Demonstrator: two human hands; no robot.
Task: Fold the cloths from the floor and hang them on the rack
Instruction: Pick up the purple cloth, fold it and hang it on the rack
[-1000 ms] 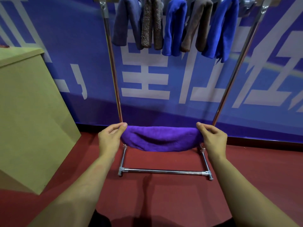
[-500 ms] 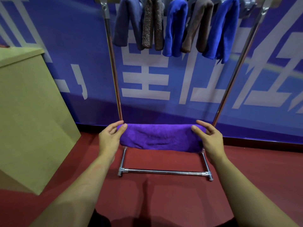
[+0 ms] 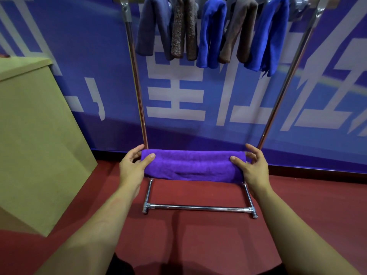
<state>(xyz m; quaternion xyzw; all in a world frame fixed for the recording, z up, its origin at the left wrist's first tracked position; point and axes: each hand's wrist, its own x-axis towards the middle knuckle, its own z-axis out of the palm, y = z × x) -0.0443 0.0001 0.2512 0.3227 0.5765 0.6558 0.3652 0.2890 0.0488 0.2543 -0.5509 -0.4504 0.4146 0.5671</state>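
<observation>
**Q:** What has moved?

**A:** Since a second ago, the purple cloth (image 3: pixel 193 165) has gone from a sagging band to a flatter, even fold, lifted slightly.

**Q:** How are the hands placed?

**A:** The left hand (image 3: pixel 133 167) holds its left end, thumb on the near face, fingers behind. The right hand (image 3: pixel 251 167) holds the right end likewise. Both grips are closed on the cloth.

**Q:** Where is it?

**A:** Held in the air between the uprights of the metal rack (image 3: pixel 137 80), above the red floor (image 3: pixel 198 235). Five folded cloths (image 3: pixel 211 32) hang from the top rail. A tan box (image 3: pixel 35 135) stands at left.
</observation>
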